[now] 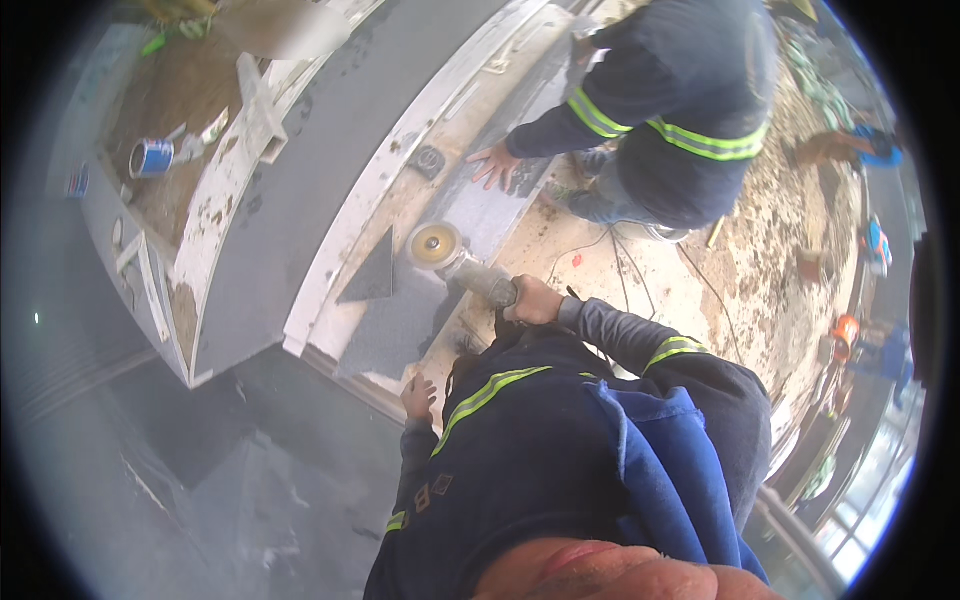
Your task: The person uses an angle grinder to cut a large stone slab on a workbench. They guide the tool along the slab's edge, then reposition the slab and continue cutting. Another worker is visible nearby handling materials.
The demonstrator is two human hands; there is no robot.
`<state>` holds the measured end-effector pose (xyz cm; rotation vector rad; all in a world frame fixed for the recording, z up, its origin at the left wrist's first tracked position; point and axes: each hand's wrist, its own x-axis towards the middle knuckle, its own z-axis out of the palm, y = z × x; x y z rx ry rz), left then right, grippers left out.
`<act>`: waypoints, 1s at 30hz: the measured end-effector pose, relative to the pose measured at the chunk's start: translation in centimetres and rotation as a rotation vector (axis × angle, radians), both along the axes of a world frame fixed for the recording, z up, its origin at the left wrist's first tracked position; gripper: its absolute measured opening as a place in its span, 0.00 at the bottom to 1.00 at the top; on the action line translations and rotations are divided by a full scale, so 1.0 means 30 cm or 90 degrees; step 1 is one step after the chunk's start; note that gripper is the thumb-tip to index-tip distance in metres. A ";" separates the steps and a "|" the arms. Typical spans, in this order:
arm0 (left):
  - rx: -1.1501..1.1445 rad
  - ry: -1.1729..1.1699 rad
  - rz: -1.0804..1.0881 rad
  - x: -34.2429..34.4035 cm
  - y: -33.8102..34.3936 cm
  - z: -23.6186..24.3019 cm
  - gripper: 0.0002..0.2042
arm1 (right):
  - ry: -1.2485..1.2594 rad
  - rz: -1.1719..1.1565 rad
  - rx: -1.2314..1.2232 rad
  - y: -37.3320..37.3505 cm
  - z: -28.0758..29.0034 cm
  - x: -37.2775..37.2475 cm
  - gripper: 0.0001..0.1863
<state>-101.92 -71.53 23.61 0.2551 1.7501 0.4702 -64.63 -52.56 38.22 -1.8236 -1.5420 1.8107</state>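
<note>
My right hand (530, 300) grips the grey body of an angle grinder (482, 280). Its round yellowish disc (437, 245) sits over a dark grey stone slab (400, 325) lying on a pale curved ledge (395, 160). A triangular grey offcut (372, 272) lies just left of the disc. My left hand (420, 396) rests on the slab's near edge, fingers curled, holding nothing that I can see. A co-worker in a dark jacket with reflective stripes (680, 110) crouches opposite, one hand (495, 165) spread flat on the far part of the slab.
A small dark round part (430, 160) lies on the ledge near the co-worker's hand. A blue tin (152, 157) stands on the dusty surface at far left. Thin cables (620, 270) trail over the dirty floor on the right. Glass railing runs at lower right.
</note>
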 end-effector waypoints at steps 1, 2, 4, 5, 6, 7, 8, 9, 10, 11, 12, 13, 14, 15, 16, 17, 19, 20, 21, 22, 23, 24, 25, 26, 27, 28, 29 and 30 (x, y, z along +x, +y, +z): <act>0.029 0.000 -0.047 -0.018 0.035 -0.031 0.33 | -0.003 -0.028 0.027 -0.036 0.059 0.007 0.24; 0.058 0.005 -0.098 -0.049 0.074 -0.062 0.33 | -0.015 -0.054 0.048 -0.080 0.079 0.001 0.24; 0.107 -0.014 -0.105 -0.168 0.123 -0.162 0.31 | -0.041 -0.083 0.093 -0.137 0.099 -0.044 0.24; 0.133 -0.003 -0.119 -0.197 0.140 -0.180 0.30 | -0.061 -0.093 0.106 -0.176 0.102 -0.058 0.24; 0.153 0.006 -0.134 -0.211 0.153 -0.194 0.29 | -0.069 -0.123 0.114 -0.232 0.117 -0.059 0.24; 0.161 -0.014 -0.158 -0.239 0.161 -0.213 0.27 | -0.072 -0.148 0.121 -0.286 0.136 -0.069 0.25; 0.171 -0.028 -0.175 -0.274 0.170 -0.236 0.25 | -0.071 -0.164 0.131 -0.327 0.159 -0.089 0.25; 0.172 -0.041 -0.188 -0.295 0.176 -0.249 0.23 | -0.075 -0.198 0.174 -0.376 0.218 -0.110 0.25; 0.178 -0.011 -0.275 -0.286 0.169 -0.242 0.22 | -0.075 -0.236 0.173 -0.437 0.258 -0.120 0.26; 0.177 0.019 -0.364 -0.270 0.145 -0.210 0.22 | -0.074 -0.277 0.164 -0.516 0.281 -0.124 0.27; 0.176 0.055 -0.449 -0.270 0.129 -0.185 0.21 | -0.067 -0.313 0.154 -0.588 0.294 -0.132 0.28; 0.186 0.048 -0.510 -0.296 0.162 -0.197 0.21 | -0.074 -0.338 0.176 -0.618 0.308 -0.146 0.28; 0.199 0.048 -0.562 -0.329 0.213 -0.231 0.20 | -0.076 -0.355 0.206 -0.630 0.324 -0.159 0.28; 0.199 0.044 -0.626 -0.365 0.236 -0.239 0.20 | -0.080 -0.382 0.221 -0.669 0.321 -0.161 0.29; 0.218 0.033 -0.630 -0.338 0.232 -0.215 0.20 | -0.070 -0.421 0.228 -0.728 0.294 -0.146 0.29; 0.228 0.017 -0.638 -0.287 0.199 -0.194 0.20 | -0.063 -0.465 0.225 -0.788 0.267 -0.140 0.29; 0.240 0.011 -0.579 -0.299 0.243 -0.210 0.20 | -0.074 -0.483 0.349 -0.777 0.265 -0.155 0.25; 0.231 0.015 -0.590 -0.260 0.228 -0.179 0.20 | -0.097 -0.502 0.394 -0.807 0.275 -0.142 0.23; 0.224 0.018 -0.598 -0.225 0.214 -0.141 0.19 | -0.062 -0.526 0.308 -0.835 0.293 -0.129 0.26; 0.229 0.028 -0.597 -0.219 0.226 -0.130 0.19 | -0.040 -0.557 0.342 -0.843 0.295 -0.121 0.26; 0.247 0.036 -0.634 -0.198 0.250 -0.123 0.18 | -0.018 -0.585 0.377 -0.848 0.295 -0.108 0.27; 0.265 0.043 -0.670 -0.167 0.279 -0.118 0.18 | 0.003 -0.611 0.413 -0.850 0.299 -0.089 0.28; 0.290 0.058 -0.696 -0.158 0.323 -0.111 0.18 | 0.005 -0.614 0.443 -0.827 0.316 -0.062 0.29; 0.263 0.038 -0.685 -0.113 0.323 -0.086 0.17 | -0.007 -0.626 0.456 -0.841 0.327 -0.024 0.29; 0.236 0.017 -0.672 -0.062 0.327 -0.061 0.17 | -0.021 -0.637 0.468 -0.854 0.335 0.014 0.30; 0.208 -0.004 -0.657 -0.012 0.331 -0.035 0.17 | -0.026 -0.664 0.459 -0.868 0.337 0.056 0.30; 0.197 -0.028 -0.681 0.020 0.366 -0.023 0.17 | -0.025 -0.681 0.459 -0.866 0.343 0.111 0.30; 0.225 0.013 -0.678 0.061 0.376 -0.020 0.18 | -0.026 -0.698 0.458 -0.866 0.350 0.171 0.30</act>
